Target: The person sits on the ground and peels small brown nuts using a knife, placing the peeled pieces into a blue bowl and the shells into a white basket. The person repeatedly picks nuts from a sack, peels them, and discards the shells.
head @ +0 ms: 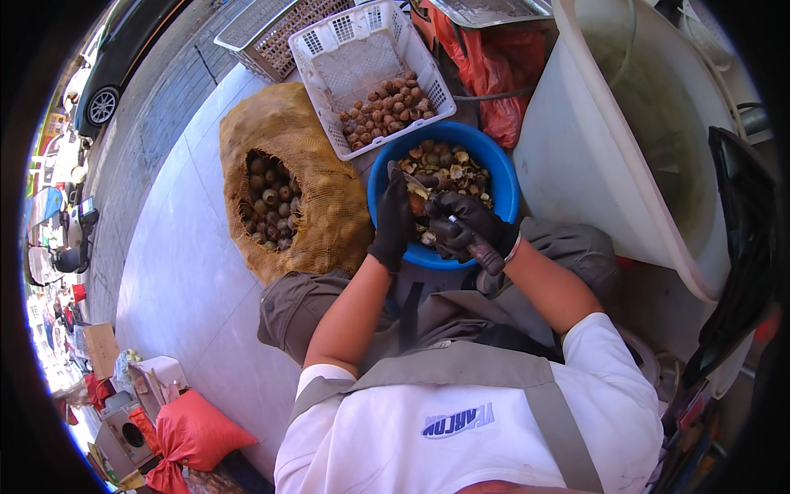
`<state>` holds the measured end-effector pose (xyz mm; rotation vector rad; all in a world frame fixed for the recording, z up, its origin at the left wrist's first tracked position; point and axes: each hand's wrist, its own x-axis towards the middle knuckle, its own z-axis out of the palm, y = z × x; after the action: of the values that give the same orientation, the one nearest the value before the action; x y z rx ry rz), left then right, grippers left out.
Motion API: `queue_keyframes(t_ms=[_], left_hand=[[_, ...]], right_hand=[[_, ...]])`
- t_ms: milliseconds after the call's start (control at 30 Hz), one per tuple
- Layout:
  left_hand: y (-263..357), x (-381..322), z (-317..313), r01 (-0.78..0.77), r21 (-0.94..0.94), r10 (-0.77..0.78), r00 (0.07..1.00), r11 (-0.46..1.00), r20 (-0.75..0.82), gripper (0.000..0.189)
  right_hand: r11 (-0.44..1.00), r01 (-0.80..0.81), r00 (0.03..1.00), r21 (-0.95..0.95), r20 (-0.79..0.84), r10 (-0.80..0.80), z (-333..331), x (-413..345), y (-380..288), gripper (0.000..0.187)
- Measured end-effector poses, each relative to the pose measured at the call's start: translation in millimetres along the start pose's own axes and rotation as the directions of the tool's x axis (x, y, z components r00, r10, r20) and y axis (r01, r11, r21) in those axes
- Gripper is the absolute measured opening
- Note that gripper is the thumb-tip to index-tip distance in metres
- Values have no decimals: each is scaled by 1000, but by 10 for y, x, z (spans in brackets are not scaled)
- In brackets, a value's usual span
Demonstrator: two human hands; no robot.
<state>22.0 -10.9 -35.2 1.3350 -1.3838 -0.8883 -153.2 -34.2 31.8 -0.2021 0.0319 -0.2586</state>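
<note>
Both hands wear black gloves and are over a blue plastic basin (507,185) holding husk pieces (460,173) and some walnuts. My left hand (395,216) is at the basin's left side, its fingers around a partly husked walnut (418,202) that is mostly hidden. A yellowish husk edge shows beside its fingers. My right hand (469,225) grips the dark handle (486,254) of what looks like a knife. The handle's butt points down towards my right wrist, and its blade is hard to make out between the hands.
A mesh sack (333,210) of unhusked walnuts stands left of the basin. Beyond it, a white plastic crate (370,68) holds cleaned walnuts. A large white tub (592,154) rises close on the right. Red plastic bags (487,74) hang behind. A tied red bag (200,429) lies lower left.
</note>
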Motion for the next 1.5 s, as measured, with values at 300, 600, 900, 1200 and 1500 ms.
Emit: queue_keyframes(t_ms=[300,600,900,1200,1500], left_hand=[[406,120,-92,483,-857,-404,830,179,384,62],[-239,-59,-95,247,-701,-324,946,669,24,85],[468,13,-180,481,-835,-609,756,267,240,102],[483,-23,-91,428,-822,-586,796,374,148,87],[483,-7,-10,395,-794,-596,801,462,52,73]], right_hand=[[-439,-225,804,-870,89,-588,-106,-39,-156,22],[-338,-347,737,-875,-31,-675,69,92,293,17],[-422,-266,741,-867,96,-664,209,165,477,12],[-284,-302,805,-910,-84,-587,165,130,477,12],[-26,-363,804,-931,-299,-514,-27,132,452,19]])
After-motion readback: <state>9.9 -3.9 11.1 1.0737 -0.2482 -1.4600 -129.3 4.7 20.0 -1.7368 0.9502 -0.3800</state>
